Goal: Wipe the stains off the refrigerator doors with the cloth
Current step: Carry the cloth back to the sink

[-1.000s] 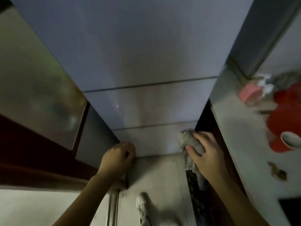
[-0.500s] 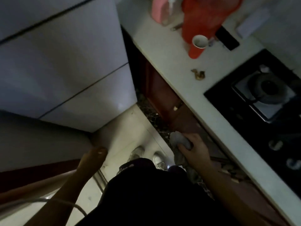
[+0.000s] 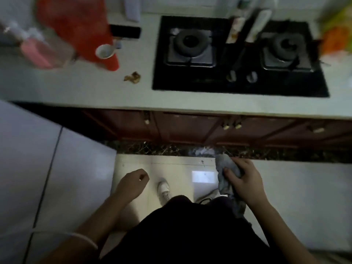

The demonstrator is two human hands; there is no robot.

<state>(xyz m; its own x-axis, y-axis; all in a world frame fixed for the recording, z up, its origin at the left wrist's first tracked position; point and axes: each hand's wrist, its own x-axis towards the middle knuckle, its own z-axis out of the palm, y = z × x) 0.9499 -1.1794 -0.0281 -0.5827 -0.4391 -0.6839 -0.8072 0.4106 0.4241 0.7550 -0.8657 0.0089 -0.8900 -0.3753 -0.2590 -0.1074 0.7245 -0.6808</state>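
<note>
- Cloth of soft grey fabric (image 3: 222, 164) is bunched up in the right hand (image 3: 245, 181), and its loose end hangs down under the wrist.
- Its place is over the pale tiled floor (image 3: 177, 166), near the foot of the cupboards. It is well apart from the fridge and touches no door.
- The right hand's fingers (image 3: 240, 163) curl round the cloth, and the thumb presses on its front.
- The tall white refrigerator doors (image 3: 57, 168) fill the left side. Thin dark lines split them into panels.
- The left hand (image 3: 133, 184) hangs between the fridge and the cloth, just beside the fridge's corner. Its fingers are curled in and hold nothing.
- A thin pale band (image 3: 83, 237) goes round the left wrist.
- One white shoe (image 3: 163, 188) stands on the floor between the two hands, above dark clothes (image 3: 190, 231).
- A dark speckled strip (image 3: 152, 148) runs along the floor edge under the red-brown wooden cupboard doors (image 3: 190, 128).
- Above them lies a long white counter (image 3: 85, 92).
- A black gas stove with two round burners (image 3: 240, 82) is set into the counter.
- To its left sit a small brown scrap (image 3: 133, 77), a white cup (image 3: 104, 51), a big blurry red thing (image 3: 76, 21) and a see-through bottle of pink liquid (image 3: 36, 52).
</note>
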